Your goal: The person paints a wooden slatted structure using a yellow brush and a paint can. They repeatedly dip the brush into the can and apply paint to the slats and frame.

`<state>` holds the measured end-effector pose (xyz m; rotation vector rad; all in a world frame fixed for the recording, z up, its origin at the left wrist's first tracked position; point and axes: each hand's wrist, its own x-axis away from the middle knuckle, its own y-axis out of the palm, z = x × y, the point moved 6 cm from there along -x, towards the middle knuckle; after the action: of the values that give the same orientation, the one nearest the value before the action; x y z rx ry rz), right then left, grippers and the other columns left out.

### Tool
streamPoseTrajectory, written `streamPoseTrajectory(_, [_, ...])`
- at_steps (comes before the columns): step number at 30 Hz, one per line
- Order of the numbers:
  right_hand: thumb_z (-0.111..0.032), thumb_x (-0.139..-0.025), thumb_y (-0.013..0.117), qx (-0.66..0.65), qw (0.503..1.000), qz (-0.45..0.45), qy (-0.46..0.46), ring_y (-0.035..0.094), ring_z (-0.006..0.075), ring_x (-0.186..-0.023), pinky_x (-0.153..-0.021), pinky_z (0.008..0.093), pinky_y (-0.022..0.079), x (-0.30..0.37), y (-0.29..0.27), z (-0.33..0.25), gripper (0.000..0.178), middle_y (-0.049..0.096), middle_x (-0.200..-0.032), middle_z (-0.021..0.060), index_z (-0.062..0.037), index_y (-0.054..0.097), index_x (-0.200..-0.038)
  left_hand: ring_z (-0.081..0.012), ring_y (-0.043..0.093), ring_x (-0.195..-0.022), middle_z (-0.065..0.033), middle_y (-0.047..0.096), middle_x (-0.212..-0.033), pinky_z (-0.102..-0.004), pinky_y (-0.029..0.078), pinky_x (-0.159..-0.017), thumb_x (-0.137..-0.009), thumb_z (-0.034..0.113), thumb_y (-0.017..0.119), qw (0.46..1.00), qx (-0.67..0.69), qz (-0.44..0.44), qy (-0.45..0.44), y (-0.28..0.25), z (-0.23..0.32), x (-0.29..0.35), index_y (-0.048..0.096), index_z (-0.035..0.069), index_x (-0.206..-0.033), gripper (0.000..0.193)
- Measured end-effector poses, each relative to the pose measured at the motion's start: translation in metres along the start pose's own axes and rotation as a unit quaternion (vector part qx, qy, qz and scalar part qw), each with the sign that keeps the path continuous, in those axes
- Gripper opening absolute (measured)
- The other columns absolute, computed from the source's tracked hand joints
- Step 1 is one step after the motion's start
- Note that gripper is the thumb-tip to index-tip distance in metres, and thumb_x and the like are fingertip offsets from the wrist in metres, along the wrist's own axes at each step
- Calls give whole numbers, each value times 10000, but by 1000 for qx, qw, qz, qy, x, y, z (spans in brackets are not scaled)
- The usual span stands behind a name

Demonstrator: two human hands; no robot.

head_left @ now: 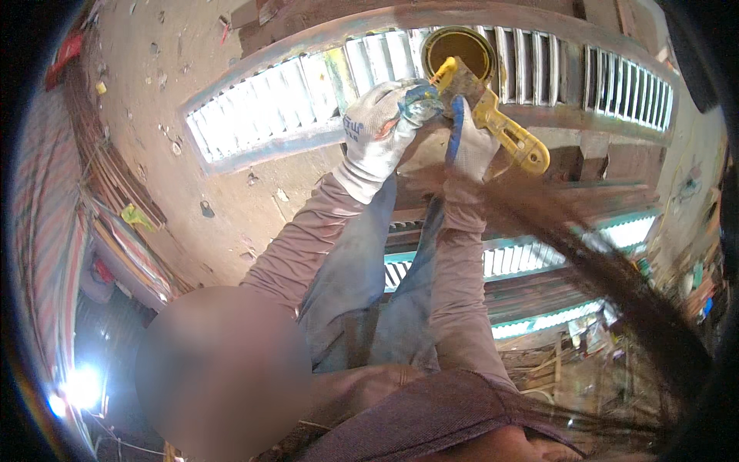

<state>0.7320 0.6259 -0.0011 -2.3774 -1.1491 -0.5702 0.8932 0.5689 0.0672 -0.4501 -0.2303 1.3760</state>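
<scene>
Both my hands are gloved in white with blue-coated fingers, and they meet in front of a round can [459, 37]. My left hand [389, 123] is closed around a yellow-edged tool [444, 72], whose kind I cannot make out. My right hand [471, 146] grips a putty knife with a yellow handle [519, 142], a hole near its end. Its wide, stained blade [467, 86] points toward the can and touches or overlaps the yellow-edged tool. The can's inside is coated brownish yellow. It rests on a long louvred shutter [265, 100] with pale slats.
More louvred panels [546, 254] with teal edges lie nearer my legs on the right. Wood strips [123, 181] run along the left beside striped cloth [48, 231]. A bright lamp [83, 387] glows at lower left. A dark blurred strand [593, 262] crosses the right side.
</scene>
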Motion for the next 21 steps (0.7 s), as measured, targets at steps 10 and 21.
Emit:
streamPoseTrajectory(10, [-127, -902, 661, -97, 990, 89, -56, 657, 151, -876, -811, 318, 533, -15, -117, 72, 414, 672, -1055, 80, 26, 546, -1269, -338, 574, -1126, -224, 501, -1311, -382, 515, -894, -880, 250, 569, 990, -1, -95, -100, 60, -155, -11, 413, 56, -1398, 576])
streamPoseTrajectory(21, [-169, -853, 584, 605, 753, 163, -199, 603, 220, -1054, -839, 366, 524, -119, -167, 75, 282, 632, -1127, 64, -129, 637, -1127, -255, 658, -915, -151, 634, -1083, -362, 565, -761, -983, 214, 488, 872, 328, -20, -362, 95, -165, -10, 459, -10, -1311, 399])
